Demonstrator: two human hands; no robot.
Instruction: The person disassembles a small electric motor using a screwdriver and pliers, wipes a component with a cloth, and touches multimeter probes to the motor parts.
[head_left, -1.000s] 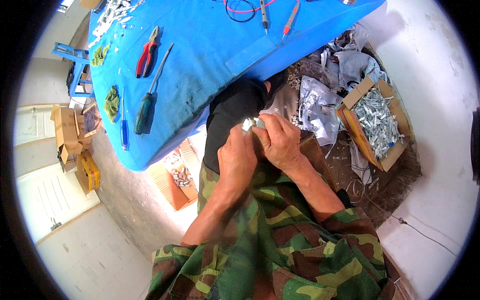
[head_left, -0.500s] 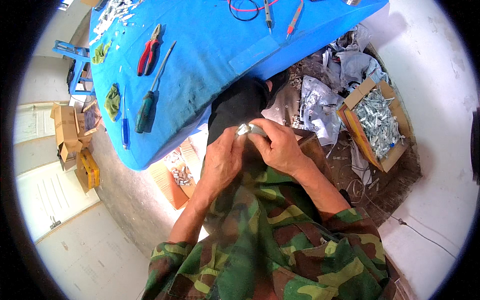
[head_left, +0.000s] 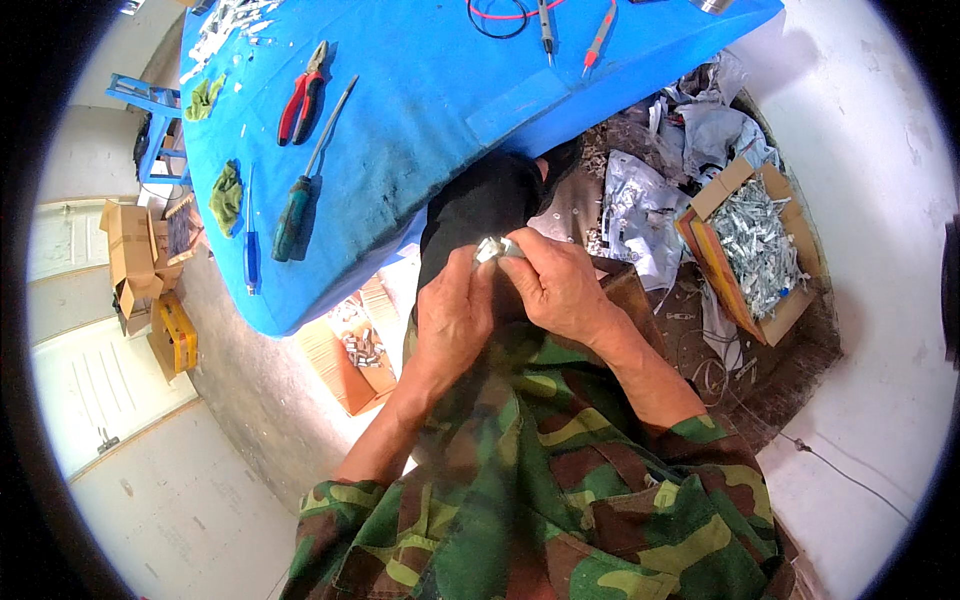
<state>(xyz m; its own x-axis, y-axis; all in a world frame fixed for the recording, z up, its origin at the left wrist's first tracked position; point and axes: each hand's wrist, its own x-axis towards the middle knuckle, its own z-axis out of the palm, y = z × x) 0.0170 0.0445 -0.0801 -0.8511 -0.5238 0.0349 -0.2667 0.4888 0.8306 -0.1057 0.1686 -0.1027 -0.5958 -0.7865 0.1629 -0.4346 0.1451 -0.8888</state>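
Above my lap, both hands meet around a small whitish-silver piece [head_left: 492,249]. My left hand [head_left: 450,315] pinches its left side between thumb and fingers. From the other side, the thumb and forefinger of my right hand [head_left: 562,287] close on it. Fingertips cover much of the piece, and its exact kind is too small to make out. Beyond my hands, a blue-covered table [head_left: 400,110] carries red-handled pliers [head_left: 301,100], a green-handled screwdriver [head_left: 293,215] and a blue-handled screwdriver [head_left: 251,255].
Two green rags [head_left: 226,198] lie at the table's left. Test probes [head_left: 598,40] rest at its far edge. On the right stands a carton [head_left: 740,295] full of silvery strips, beside plastic bags [head_left: 640,215]. A box of small metal parts [head_left: 345,380] sits below the table.
My hands have shifted slightly, and the small piece has turned between my fingertips. The view has moved a little; the tools on the table lie as before.
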